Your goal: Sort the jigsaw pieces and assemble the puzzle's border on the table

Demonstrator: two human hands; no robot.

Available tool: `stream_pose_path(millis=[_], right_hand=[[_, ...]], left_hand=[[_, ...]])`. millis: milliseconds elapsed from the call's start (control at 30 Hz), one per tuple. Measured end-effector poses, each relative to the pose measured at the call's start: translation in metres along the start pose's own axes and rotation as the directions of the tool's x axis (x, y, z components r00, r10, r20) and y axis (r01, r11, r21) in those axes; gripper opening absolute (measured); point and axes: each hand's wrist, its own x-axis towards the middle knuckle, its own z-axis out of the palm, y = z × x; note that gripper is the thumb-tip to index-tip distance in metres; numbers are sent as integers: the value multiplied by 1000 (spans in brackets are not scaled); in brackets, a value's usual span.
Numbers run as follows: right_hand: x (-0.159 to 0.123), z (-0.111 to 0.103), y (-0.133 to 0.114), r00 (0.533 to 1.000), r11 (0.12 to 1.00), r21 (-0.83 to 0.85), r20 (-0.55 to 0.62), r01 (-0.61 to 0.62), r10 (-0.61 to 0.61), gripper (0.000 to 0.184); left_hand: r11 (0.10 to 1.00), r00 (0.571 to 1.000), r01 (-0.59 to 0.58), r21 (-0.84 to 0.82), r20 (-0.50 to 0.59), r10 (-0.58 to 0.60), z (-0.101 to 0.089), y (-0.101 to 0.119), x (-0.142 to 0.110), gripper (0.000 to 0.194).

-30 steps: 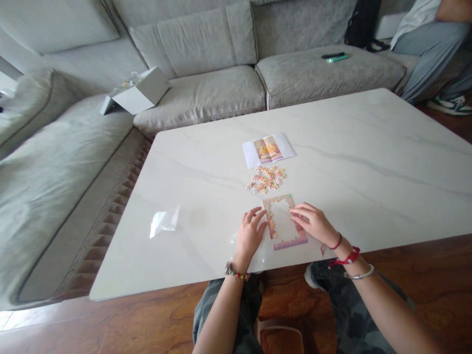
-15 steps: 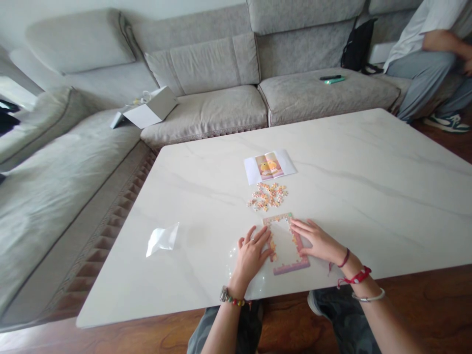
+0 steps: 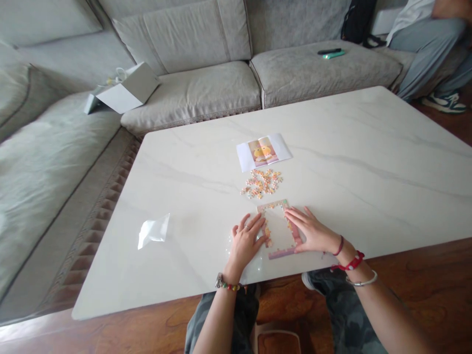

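Note:
A rectangular jigsaw puzzle border (image 3: pixel 282 253), pink and purple with a bare white middle, lies flat on the marble-look table. My left hand (image 3: pixel 245 243) rests on its left side, fingers outstretched and apart. Along the right side lies my right hand (image 3: pixel 311 231), fingers extended toward the upper right corner and thumb near the lower one. Parts of both sides are hidden under my fingers. Just beyond the border is a loose heap of small puzzle pieces (image 3: pixel 261 184). Behind the heap sits a creased sheet (image 3: pixel 282 147) printed with a picture of yellow figures.
A clear plastic bag (image 3: pixel 154 231) lies on the left of the white table (image 3: pixel 177 184). Past the table stands a grey sofa (image 3: pixel 191 93) with a white box (image 3: pixel 129 88) and phone-like objects (image 3: pixel 334 54). A seated person (image 3: pixel 427 44) is at the far right.
The camera view has tilted downward, so everything sits higher in the picture. Both hands stay on the sides of the puzzle border, with barely any shift.

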Motion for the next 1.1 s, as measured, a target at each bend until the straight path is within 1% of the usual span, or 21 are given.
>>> stream_pose_path(millis=[100, 233, 500, 1100], right_hand=[[0, -2, -1, 1000, 1000, 6, 7, 3, -3, 97], [0, -4, 0, 1000, 1000, 8, -11, 4, -4, 93], [0, -4, 0, 1000, 1000, 0, -12, 10, -10, 93], [0, -4, 1, 1000, 1000, -27, 1, 9, -9, 91]], left_hand=[[1000, 1000, -3, -3, -12, 3, 0, 1, 0, 45], [1000, 1000, 5, -10, -14, -5, 0, 2, 1, 44], [1000, 1000, 3, -26, 9, -3, -2, 1, 1, 44], [999, 1000, -16, -30, -7, 16, 0, -1, 1, 44]])
